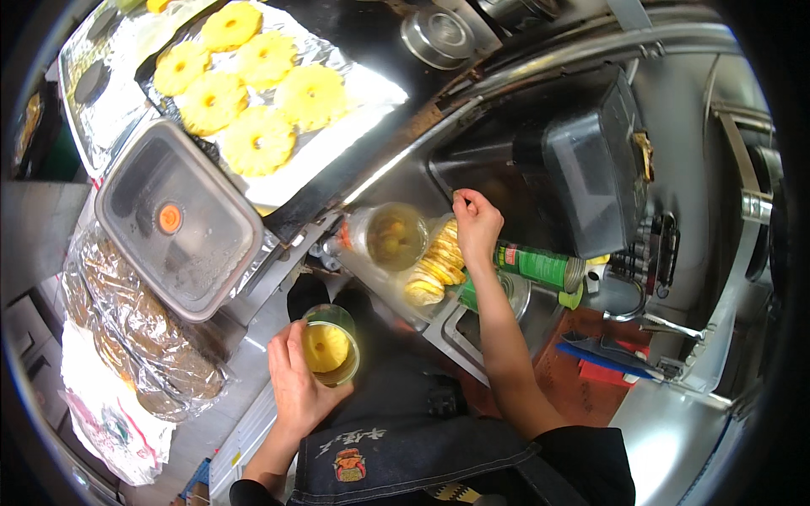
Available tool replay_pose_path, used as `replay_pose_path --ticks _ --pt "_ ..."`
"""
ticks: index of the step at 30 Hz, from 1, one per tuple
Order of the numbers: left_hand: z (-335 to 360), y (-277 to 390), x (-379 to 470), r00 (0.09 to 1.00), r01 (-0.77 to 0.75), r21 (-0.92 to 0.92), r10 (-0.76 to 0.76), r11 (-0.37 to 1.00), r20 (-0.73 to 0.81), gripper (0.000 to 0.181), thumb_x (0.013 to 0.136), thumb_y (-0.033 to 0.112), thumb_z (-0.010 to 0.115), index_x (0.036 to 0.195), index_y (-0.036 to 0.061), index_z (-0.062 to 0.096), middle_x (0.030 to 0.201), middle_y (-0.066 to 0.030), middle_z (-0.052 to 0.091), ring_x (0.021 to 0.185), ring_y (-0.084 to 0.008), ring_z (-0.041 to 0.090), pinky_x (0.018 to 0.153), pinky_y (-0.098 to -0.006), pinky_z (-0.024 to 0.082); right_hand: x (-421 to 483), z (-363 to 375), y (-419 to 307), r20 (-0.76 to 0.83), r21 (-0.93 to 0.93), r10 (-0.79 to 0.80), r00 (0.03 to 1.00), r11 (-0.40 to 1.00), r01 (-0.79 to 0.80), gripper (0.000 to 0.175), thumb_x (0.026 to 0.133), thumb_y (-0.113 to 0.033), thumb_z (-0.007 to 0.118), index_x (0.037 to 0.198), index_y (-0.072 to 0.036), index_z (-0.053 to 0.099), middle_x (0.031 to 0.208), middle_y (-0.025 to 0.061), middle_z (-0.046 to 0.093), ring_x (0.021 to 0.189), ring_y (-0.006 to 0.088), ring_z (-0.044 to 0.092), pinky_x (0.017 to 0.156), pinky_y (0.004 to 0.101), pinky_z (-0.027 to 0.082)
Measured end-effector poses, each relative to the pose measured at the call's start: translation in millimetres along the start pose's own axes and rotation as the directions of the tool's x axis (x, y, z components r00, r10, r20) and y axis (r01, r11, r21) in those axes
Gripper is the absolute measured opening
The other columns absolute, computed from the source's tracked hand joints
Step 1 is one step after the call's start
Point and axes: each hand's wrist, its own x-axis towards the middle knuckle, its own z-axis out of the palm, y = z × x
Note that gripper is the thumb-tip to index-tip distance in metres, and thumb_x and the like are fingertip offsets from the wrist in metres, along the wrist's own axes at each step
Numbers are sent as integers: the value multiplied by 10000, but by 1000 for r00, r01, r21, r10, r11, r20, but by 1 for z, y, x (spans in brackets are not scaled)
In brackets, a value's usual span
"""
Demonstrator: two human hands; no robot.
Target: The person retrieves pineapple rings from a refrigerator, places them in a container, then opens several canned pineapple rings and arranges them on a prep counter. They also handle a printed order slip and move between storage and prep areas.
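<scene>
My left hand is wrapped around an open food can, tilted so its mouth faces up towards me. Inside it shows a yellow pineapple ring. Over the counter at centre right, my right hand has its fingertips pinched together, and I see nothing clear between them. Just below and left of that hand lies a row of stacked fruit slices with browned edges, in what looks like clear plastic. Beyond my right wrist a green can lies on its side. My right forearm partly hides another green can.
Pineapple rings lie on a foil-lined tray at upper left. Near it stand a lidded steel container and plastic-wrapped brown food. A round tub and a large black bin flank my right hand. A metal tin sits above.
</scene>
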Motion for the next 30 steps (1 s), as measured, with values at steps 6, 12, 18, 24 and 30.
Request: replay_pose_path --ticks 6,12,18,24,30 --pt "4 18 5 997 -55 18 54 998 60 957 486 104 840 1326 7 392 1200 -182 474 1090 -381 488 939 -450 422 -40 -54 -10 -100 18 -119 988 992 121 77 818 -68 707 880 -23 694 533 62 429 471 128 407 485 300 363" --pt "13 36 10 972 -165 45 155 985 176 986 474 104 845 1341 10 384 1227 -178 454 1119 -372 475 953 -446 421 -86 -110 -2 -200 -133 -271 942 960 247 120 797 -32 715 908 -69 687 635 52 560 494 174 512 463 302 411" --pt "26 63 11 909 -312 105 264 944 322 989 471 98 845 1343 17 386 1224 -180 447 1119 -377 481 948 -446 432 -142 -158 34 -309 -198 -262 914 958 208 156 763 1 733 901 -46 679 648 57 576 476 191 529 441 301 413" --pt "48 93 10 796 -470 123 359 874 488 985 472 100 849 1338 24 386 1222 -196 444 1141 -390 482 960 -444 444 -229 -185 84 -409 -193 -104 907 981 25 189 735 26 729 902 -43 671 627 65 553 470 215 530 442 311 420" --pt "71 120 8 671 -610 129 423 782 609 968 483 121 854 1327 12 391 1213 -194 449 1138 -380 480 974 -446 431 -328 -178 135 -508 -222 74 858 951 -214 147 760 -17 718 888 -60 662 611 66 538 485 236 554 447 320 443"
